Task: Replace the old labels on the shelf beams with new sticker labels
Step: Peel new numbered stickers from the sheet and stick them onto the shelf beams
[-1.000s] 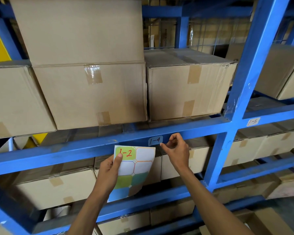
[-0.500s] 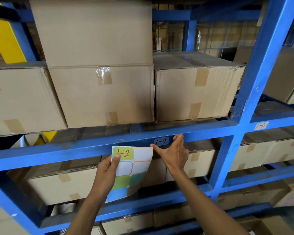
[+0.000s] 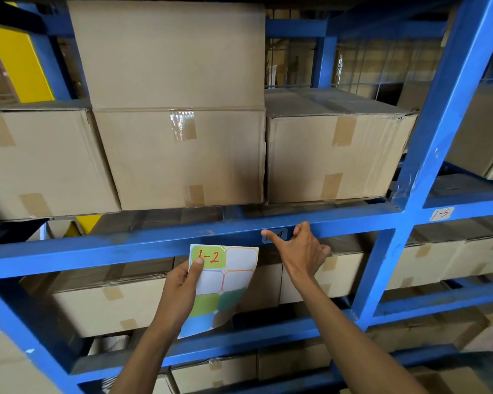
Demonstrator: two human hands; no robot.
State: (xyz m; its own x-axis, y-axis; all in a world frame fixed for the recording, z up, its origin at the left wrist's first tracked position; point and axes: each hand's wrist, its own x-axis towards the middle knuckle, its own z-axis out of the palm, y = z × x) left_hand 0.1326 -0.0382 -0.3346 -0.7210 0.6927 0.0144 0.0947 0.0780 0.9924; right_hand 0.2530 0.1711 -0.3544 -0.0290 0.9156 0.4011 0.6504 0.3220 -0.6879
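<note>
A blue shelf beam [image 3: 120, 247] runs across the middle of the head view. An old bluish label [image 3: 280, 235] marked "1-4" sticks on it. My right hand [image 3: 300, 253] is on this label: the thumb tip presses its left end and the index finger touches the beam at its right end, so part of the writing is hidden. Below the beam my left hand [image 3: 180, 288] grips a sheet of stickers [image 3: 235, 270]. Its thumb lies on the green sticker with "1-2" written in red.
Taped cardboard boxes [image 3: 180, 155] fill the shelf above the beam, and more sit on the shelves below. A blue upright post [image 3: 436, 132] stands to the right. Beyond it a white label "1-5" [image 3: 441, 214] sticks on the neighbouring beam.
My right hand has gone from a pinch just below the "1-4" label to lying spread across it, with the thumb stretched left over it. The left hand still holds the sheet.
</note>
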